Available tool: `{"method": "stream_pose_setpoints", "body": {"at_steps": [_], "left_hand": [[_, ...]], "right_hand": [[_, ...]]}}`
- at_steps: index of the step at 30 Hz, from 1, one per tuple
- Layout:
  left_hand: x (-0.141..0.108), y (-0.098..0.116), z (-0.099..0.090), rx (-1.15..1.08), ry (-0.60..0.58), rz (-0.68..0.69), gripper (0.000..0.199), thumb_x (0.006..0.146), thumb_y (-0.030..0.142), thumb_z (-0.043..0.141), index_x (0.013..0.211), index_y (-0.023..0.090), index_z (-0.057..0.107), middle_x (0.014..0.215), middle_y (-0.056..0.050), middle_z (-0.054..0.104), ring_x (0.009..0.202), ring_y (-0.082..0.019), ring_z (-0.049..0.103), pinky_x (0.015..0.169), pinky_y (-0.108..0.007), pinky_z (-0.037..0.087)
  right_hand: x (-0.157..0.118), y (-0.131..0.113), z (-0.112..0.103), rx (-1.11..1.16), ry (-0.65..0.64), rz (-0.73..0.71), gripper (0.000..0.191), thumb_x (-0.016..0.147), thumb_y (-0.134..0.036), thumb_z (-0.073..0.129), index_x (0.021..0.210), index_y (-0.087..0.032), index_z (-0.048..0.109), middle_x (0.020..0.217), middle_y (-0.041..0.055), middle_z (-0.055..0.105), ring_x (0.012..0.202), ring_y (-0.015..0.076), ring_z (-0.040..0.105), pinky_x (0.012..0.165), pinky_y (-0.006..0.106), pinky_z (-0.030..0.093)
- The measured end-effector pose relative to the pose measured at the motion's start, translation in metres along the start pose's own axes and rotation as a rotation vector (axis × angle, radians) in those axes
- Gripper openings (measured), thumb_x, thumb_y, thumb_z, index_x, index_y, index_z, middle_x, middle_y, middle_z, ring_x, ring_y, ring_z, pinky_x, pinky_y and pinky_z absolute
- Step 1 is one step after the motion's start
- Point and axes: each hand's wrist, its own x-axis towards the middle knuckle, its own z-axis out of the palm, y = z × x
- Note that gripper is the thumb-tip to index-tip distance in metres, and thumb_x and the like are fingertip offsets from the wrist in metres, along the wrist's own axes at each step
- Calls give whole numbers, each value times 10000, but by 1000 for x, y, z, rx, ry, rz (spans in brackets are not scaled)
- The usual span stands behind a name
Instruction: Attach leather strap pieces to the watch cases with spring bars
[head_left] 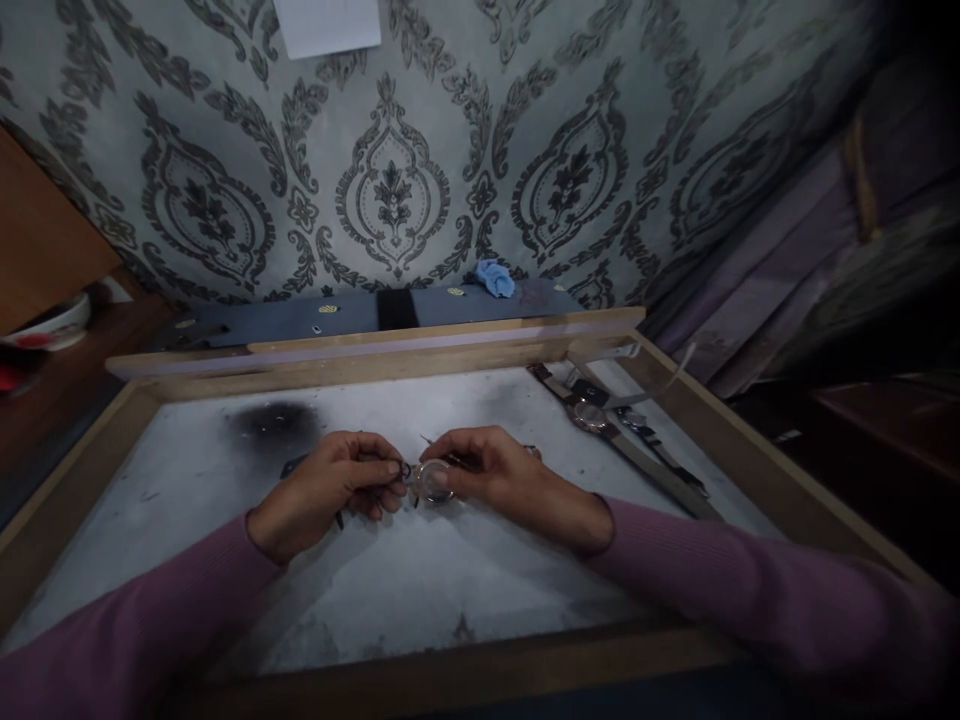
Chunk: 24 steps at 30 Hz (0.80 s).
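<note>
In the middle of a wooden-rimmed tray, my right hand (487,468) grips a round watch case (435,482) between thumb and fingers. Its glassy face is turned up toward me. Just left of it, my left hand (352,480) is closed in a pinch on a small dark ring-like piece (406,469), which is close beside the case; whether the two touch I cannot tell. A dark object, partly hidden, shows behind my left hand. A thin pointed thing (426,439) lies beyond my right fingers, its other end out of sight.
Several strapped watches (592,417) lie at the tray's right side, near a pale curved strip (667,380). Raised wooden edges (450,335) bound the white surface. Behind stands a blue box (345,315) with a crumpled blue cloth (495,279). A bowl (56,325) is at far left.
</note>
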Motion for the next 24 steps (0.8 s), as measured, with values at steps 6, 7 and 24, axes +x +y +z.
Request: {"method": "stream_pose_setpoints", "body": {"at_steps": [6, 7, 24], "left_hand": [[-1, 3, 1, -13, 4, -37, 193, 642, 249, 751, 715, 124, 624, 619, -22, 670, 502, -97, 596, 431, -164, 413], [-1, 3, 2, -19, 1, -39, 202, 639, 254, 756, 720, 125, 623, 619, -19, 667, 508, -99, 596, 428, -163, 410], [-2, 3, 1, 33, -8, 18, 216, 652, 295, 748, 739, 129, 641, 690, -13, 630, 545, -100, 579, 390, -157, 363]], "right_hand": [[-1, -1, -1, 46, 10, 49, 217, 800, -326, 645, 848, -120, 599, 694, 21, 623, 582, 96, 553, 460, 188, 429], [-1, -2, 0, 63, 4, 55, 238, 805, -347, 641, 860, -122, 586, 702, 25, 621, 591, 102, 571, 434, 178, 423], [9, 5, 6, 204, 4, 44, 361, 672, -398, 756, 840, -133, 578, 627, 6, 641, 556, 110, 587, 540, 246, 466]]}}
